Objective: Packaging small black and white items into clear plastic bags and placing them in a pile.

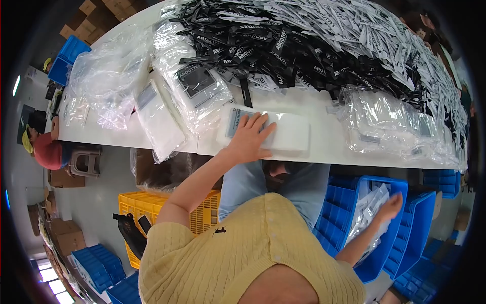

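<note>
My left hand [250, 133] lies spread, palm down, on a flat stack of white folded packs [290, 131] at the table's front edge; a grey printed label [236, 122] shows beside its fingers. My right hand [391, 207] is over a blue plastic crate [398, 186] at my right, which holds white and silvery packets [366, 212]. Whether it grips anything cannot be told. Left of the stack lie a clear-wrapped white pack [159, 117] and a long plastic-wrapped bundle with a dark label [195, 81]. Clear-bagged packs [391, 121] lie to the right.
A big heap of black printed strips [250, 45] and white printed strips [341, 26] covers the table's back. Clear plastic bags [110, 76] lie at the left. A yellow crate [138, 197] stands below the table, with more blue crates right. A person in red [47, 150] sits far left.
</note>
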### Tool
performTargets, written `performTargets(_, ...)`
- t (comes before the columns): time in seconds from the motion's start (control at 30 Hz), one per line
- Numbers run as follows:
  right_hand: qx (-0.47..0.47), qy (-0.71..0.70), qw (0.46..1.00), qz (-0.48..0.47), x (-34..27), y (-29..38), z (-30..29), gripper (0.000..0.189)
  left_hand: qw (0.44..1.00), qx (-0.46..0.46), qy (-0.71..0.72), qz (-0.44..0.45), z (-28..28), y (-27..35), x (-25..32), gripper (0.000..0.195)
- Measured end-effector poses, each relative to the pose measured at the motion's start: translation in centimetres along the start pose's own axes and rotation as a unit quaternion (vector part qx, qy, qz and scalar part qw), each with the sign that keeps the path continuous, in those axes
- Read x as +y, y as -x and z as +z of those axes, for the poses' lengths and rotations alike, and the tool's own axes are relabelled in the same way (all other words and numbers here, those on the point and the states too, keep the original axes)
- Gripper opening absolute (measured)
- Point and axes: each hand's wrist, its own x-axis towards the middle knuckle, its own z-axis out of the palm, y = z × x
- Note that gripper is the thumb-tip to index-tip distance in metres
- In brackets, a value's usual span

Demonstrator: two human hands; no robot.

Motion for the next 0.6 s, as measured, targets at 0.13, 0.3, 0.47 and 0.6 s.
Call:
performTargets(0.13,-0.335,-0.269,0.899,-0.084,-24.0,2.7,6.3,0.030,0.998,0.051,-0.021,0.020,1.0,0.4,-0.4,0.074)
performTargets(0.3,-0.281,-0.282,0.694,-0.600,-44.4,7.7,14.2,0.031,0.995,0.094,-0.018,0.029,1.3,0.7,-0.2,0.070)
performTargets(0.47,-0.308,-0.156,0.542,-0.766,-49.4,9.8,20.8,0.010,0.994,0.099,-0.002,0.040,1.3,0.6,0.1,0.066)
performTargets(0.6,-0.263,-0.133,0.557,-0.777,-47.1,8.5,20.9,0.009,0.994,0.104,0.001,0.038,1.5,1.1,-0.4,0.066)
